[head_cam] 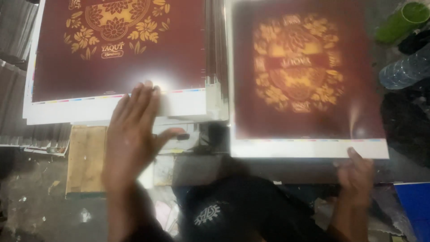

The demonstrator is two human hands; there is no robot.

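Two stacks of glossy printed sheets lie side by side, each dark maroon with a gold floral emblem and a white border. My left hand (132, 134) lies flat with fingers spread, its fingertips on the white front edge of the left stack (116, 67). At the near right corner of the top sheet on the right stack (309, 80), my right hand (357, 175) pinches the white margin. That sheet looks blurred.
A green cup (403, 20) and a clear plastic bottle (405, 71) lie at the far right. A wooden board (86, 159) sits below the left stack. A blue object (414, 206) shows at lower right. My dark shirt fills the bottom centre.
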